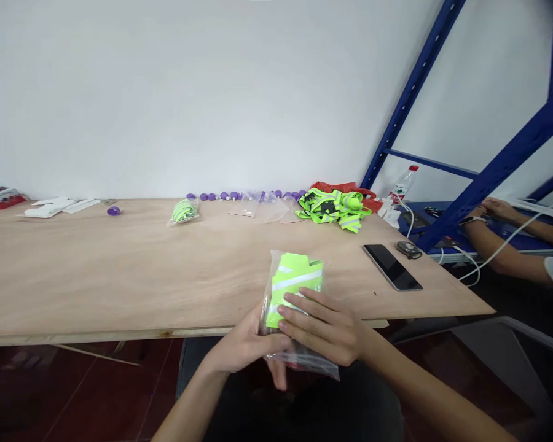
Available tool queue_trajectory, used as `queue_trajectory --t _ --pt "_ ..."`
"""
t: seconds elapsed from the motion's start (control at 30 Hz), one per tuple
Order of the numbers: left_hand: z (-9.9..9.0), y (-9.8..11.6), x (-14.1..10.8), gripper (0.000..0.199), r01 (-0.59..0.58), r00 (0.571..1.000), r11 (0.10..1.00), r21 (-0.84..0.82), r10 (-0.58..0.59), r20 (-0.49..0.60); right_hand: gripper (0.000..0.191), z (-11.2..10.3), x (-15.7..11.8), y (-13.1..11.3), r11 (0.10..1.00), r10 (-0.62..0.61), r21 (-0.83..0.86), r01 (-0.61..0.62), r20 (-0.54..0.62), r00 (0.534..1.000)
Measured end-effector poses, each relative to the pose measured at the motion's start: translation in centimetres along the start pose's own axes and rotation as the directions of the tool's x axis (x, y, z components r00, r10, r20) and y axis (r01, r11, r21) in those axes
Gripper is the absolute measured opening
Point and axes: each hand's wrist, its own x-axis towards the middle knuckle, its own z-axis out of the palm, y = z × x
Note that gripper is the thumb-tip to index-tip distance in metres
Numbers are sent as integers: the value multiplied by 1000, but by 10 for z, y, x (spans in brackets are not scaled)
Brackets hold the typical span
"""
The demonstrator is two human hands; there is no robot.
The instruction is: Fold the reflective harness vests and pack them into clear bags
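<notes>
A clear plastic bag (299, 354) with a folded neon-yellow reflective strap (295, 279) inside is held at the table's front edge, above my lap. My left hand (244, 344) grips its lower left side, thumb on top and fingers underneath. My right hand (325, 325) lies across the front of the bag, its fingers stretched out and slightly apart, pressing on the strap; its thumb is hidden. The bag's lower end sticks out below my hands.
Toward the back lie a filled bag (183, 211), flat clear bags (270, 207), purple round pieces (230, 195) and a pile of neon straps (334, 207). A phone (391, 267) and a dark round object (408, 249) sit at right. Beyond the blue frame (483, 166) are another person's arms (498, 245).
</notes>
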Motion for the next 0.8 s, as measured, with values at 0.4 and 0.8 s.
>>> queue_trajectory --t 0.4,0.8 --pt "-48 57 79 54 -190 880 924 332 310 -360 36 58 23 68 -150 902 875 -460 311 298" --pt "-99 40 132 43 -211 802 952 224 299 -517 40 117 2 99 -211 943 854 -475 305 129"
